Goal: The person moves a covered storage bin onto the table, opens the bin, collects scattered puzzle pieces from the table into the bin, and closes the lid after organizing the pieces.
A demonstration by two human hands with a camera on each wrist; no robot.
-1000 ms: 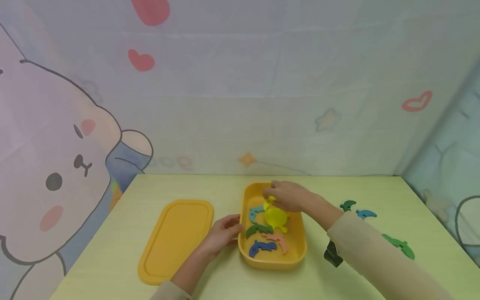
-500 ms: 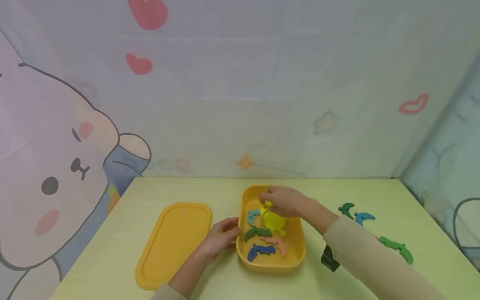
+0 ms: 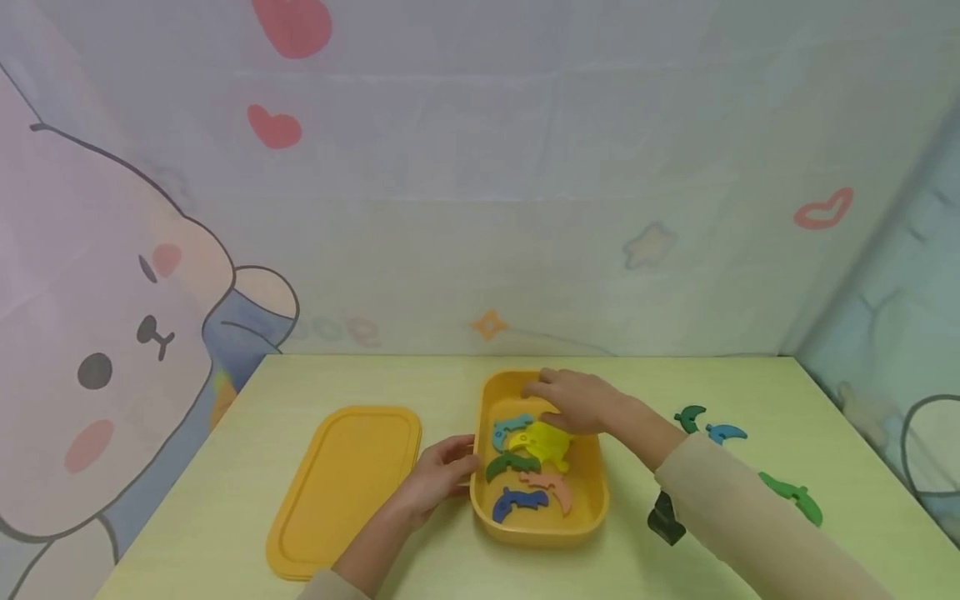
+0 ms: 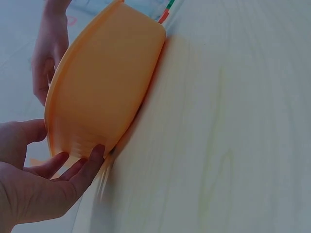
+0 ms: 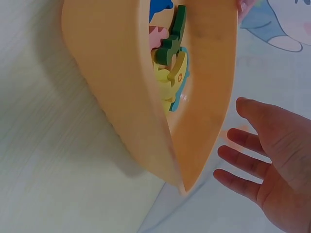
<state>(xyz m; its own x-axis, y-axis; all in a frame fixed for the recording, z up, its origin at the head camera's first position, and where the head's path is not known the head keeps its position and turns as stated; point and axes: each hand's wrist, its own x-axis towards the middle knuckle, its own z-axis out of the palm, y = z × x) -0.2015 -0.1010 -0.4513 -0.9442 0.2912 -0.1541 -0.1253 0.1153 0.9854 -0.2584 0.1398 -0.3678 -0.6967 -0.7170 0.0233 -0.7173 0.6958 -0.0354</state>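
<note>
My left hand [image 3: 444, 471] touches the left wall of the yellow box [image 3: 487, 518], its thumb at the rim and its spread fingertips on the outside [image 4: 82, 165]. Over the box's far right part, my right hand [image 3: 577, 402] hovers with parted fingers and nothing between them. Below it, a yellow piece with an eye mark [image 5: 178, 73] lies on a rounded yellow animal piece [image 3: 553, 446]. A light blue piece [image 3: 512, 423], a dark green piece [image 3: 513, 465], a pink piece [image 3: 551, 483] and a dark blue piece [image 3: 519, 502] also lie in the box.
The flat yellow lid [image 3: 347, 487] lies left of the box. To the right are a small dark green piece [image 3: 688, 417], a blue piece [image 3: 724, 432], a green piece [image 3: 793, 496] and a black object [image 3: 665, 518] beside the right sleeve. A printed cloth [image 3: 420, 208] hangs behind the table.
My right hand has lowered the yellow piece onto the rounded yellow one and let it go, its fingers now parted. My left hand has stayed at the box's left wall.
</note>
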